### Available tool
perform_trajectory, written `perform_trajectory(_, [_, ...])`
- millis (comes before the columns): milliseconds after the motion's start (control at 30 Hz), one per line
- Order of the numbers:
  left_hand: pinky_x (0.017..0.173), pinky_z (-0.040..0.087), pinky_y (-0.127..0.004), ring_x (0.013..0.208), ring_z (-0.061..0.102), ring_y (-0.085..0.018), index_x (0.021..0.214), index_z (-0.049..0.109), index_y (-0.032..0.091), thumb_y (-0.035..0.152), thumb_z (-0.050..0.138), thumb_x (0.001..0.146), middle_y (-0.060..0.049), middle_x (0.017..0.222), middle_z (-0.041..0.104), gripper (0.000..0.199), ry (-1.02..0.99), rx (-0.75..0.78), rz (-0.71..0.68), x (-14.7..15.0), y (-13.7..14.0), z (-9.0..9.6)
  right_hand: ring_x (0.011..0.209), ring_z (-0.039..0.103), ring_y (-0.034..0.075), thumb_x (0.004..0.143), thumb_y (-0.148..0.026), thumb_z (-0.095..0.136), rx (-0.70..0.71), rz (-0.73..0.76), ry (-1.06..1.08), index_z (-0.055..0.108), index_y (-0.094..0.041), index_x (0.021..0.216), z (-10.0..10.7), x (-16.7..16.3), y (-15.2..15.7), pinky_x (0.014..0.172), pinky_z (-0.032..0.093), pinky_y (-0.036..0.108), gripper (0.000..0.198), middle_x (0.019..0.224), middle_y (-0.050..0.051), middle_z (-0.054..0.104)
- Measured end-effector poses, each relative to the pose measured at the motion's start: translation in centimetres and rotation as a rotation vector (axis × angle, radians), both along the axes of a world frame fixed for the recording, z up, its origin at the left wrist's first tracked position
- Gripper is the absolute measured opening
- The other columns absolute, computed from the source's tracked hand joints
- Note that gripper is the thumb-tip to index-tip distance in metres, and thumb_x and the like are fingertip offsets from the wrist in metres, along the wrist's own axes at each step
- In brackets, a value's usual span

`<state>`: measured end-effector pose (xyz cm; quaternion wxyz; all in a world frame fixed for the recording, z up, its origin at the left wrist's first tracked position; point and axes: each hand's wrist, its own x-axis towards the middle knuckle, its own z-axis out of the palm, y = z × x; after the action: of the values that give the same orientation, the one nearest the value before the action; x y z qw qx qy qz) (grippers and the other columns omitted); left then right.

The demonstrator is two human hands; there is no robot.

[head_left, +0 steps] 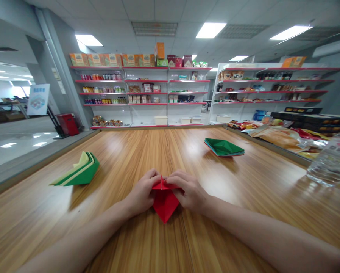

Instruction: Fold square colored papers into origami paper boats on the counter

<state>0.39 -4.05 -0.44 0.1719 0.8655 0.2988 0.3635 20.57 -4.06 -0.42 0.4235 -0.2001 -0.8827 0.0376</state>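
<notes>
A piece of folded red paper (166,206) is held between both hands at the middle of the table, one pointed end toward me and a thin fold standing up at its far side. My left hand (143,191) grips its left edge with closed fingers. On the right edge, my right hand (188,189) pinches the paper, fingers curled over the top. To the left stand nested folded papers (83,170) in green and pale yellow. A stack of folded paper sheets (225,147), green on top with other colours beneath, lies farther back on the right.
The wooden table (136,151) has a raised rim. A clear plastic bottle (333,159) is at the right, near packaged snacks (278,136) and black boxes (303,120). Beyond the table are stocked shelves (145,93) and a red box (67,124) on the floor.
</notes>
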Motion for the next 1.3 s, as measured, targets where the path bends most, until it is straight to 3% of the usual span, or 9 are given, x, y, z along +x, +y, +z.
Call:
perform_trajectory(200, [0.075,0.044,-0.028,0.084,0.052,-0.016,0.104,0.062,0.019,0.005,0.051,0.08,-0.003,0.088,0.049,0.03,-0.004,-0.043,0.01,-0.1,-0.1,0.3,0.08,0.055,0.017,0.085,-0.007,0.047,0.022,0.027,0.016,0.055,-0.019,0.108,0.4,-0.2,-0.1,0.072,0.047,0.031,0.027,0.09,0.006,0.062])
perform_trajectory(367, [0.074,0.044,-0.029,0.083,0.053,-0.017,0.112,0.059,0.019,0.004,0.051,0.077,-0.003,0.089,0.049,0.039,-0.022,-0.022,0.091,-0.3,0.1,0.1,0.079,0.054,0.018,0.085,-0.004,0.042,0.027,0.017,-0.086,0.058,-0.019,0.099,0.6,-0.2,-0.3,0.071,0.045,0.031,0.027,0.086,0.006,0.063])
perform_trajectory(700, [0.075,0.045,-0.03,0.084,0.051,-0.017,0.108,0.063,0.02,0.012,0.052,0.083,-0.003,0.088,0.047,0.029,0.0,0.026,0.091,-0.1,0.1,-0.3,0.085,0.053,0.02,0.089,-0.012,0.042,0.131,-0.014,-0.244,0.061,-0.02,0.106,0.4,-0.1,-0.4,0.076,0.045,0.035,0.026,0.09,0.008,0.06])
perform_trajectory(867, [0.069,0.044,-0.029,0.079,0.049,-0.017,0.092,0.065,0.017,0.02,0.058,0.081,-0.003,0.085,0.047,0.013,0.08,0.057,0.051,0.0,0.2,-0.2,0.093,0.052,0.021,0.085,-0.014,0.05,0.173,0.034,-0.303,0.064,-0.02,0.1,0.8,-0.5,-1.1,0.082,0.044,0.038,0.022,0.099,0.009,0.058])
perform_trajectory(967, [0.074,0.046,-0.03,0.084,0.053,-0.018,0.11,0.059,0.019,0.018,0.054,0.083,-0.005,0.091,0.052,0.028,-0.004,-0.006,-0.011,-0.3,0.0,0.1,0.09,0.055,0.019,0.089,-0.019,0.05,0.05,0.038,-0.128,0.064,-0.018,0.1,0.8,-0.6,-1.2,0.078,0.047,0.034,0.019,0.097,0.01,0.059])
perform_trajectory(1067, [0.089,0.045,-0.036,0.1,0.055,-0.02,0.136,0.037,0.023,0.021,0.049,0.088,-0.009,0.113,0.054,0.05,-0.167,-0.048,-0.05,-0.7,-0.5,0.6,0.078,0.059,0.016,0.091,-0.025,0.05,-0.221,-0.055,0.188,0.066,-0.018,0.092,0.7,-0.6,-0.7,0.069,0.048,0.029,0.017,0.087,0.007,0.062])
perform_trajectory(1167, [0.098,0.04,-0.041,0.115,0.048,-0.024,0.138,0.037,0.026,0.026,0.047,0.09,-0.01,0.128,0.046,0.049,-0.234,-0.014,-0.082,-0.8,-1.1,0.9,0.07,0.06,0.017,0.088,-0.035,0.055,-0.556,-0.153,0.478,0.066,-0.016,0.087,0.6,-0.4,0.0,0.063,0.048,0.029,0.022,0.078,0.005,0.065])
perform_trajectory(1300, [0.096,0.044,-0.039,0.114,0.049,-0.024,0.13,0.046,0.024,0.027,0.054,0.087,-0.012,0.125,0.047,0.044,-0.232,-0.055,-0.047,-0.3,-1.1,0.7,0.068,0.061,0.017,0.086,-0.044,0.054,-0.877,-0.039,0.584,0.064,-0.014,0.089,0.2,-0.3,0.9,0.058,0.047,0.027,0.032,0.077,0.005,0.065])
